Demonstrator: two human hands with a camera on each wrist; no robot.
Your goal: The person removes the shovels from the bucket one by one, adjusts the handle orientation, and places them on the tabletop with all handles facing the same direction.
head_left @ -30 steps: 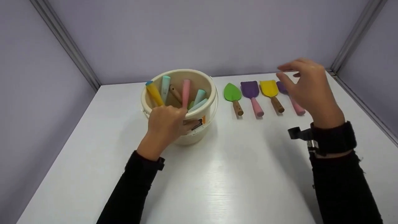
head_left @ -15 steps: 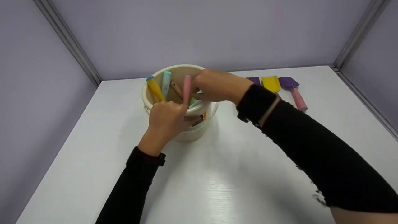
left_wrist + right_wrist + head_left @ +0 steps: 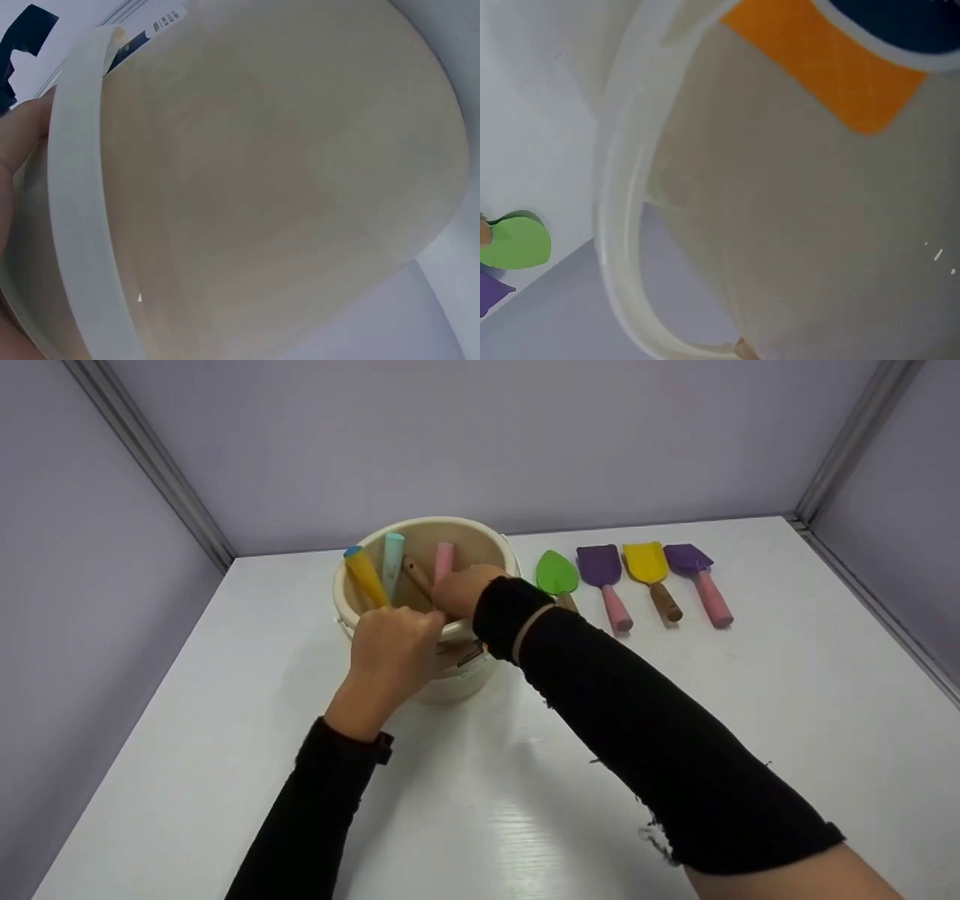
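A cream bucket (image 3: 457, 679) stands on the white table and holds several tools with their handles up: a yellow one (image 3: 365, 577), a pale teal one (image 3: 392, 559), a wooden one (image 3: 416, 575) and a pink one (image 3: 444, 561). My left hand (image 3: 394, 645) grips the bucket's near rim. The left wrist view is filled by the bucket wall (image 3: 262, 187). My right hand (image 3: 461, 589) reaches over the rim into the bucket, with its fingers hidden inside. The bucket wall (image 3: 817, 225) with an orange label (image 3: 817, 75) fills the right wrist view.
To the right of the bucket, a row of small garden tools lies on the table (image 3: 675, 720): a green trowel (image 3: 556, 574), a purple shovel (image 3: 600, 566), a yellow shovel (image 3: 647, 562) and another purple shovel (image 3: 688, 558). Lilac walls close in the back and sides.
My right hand has moved from above the row of shovels leftward to the bucket and has dipped down inside it. The left hand has kept its hold on the rim.
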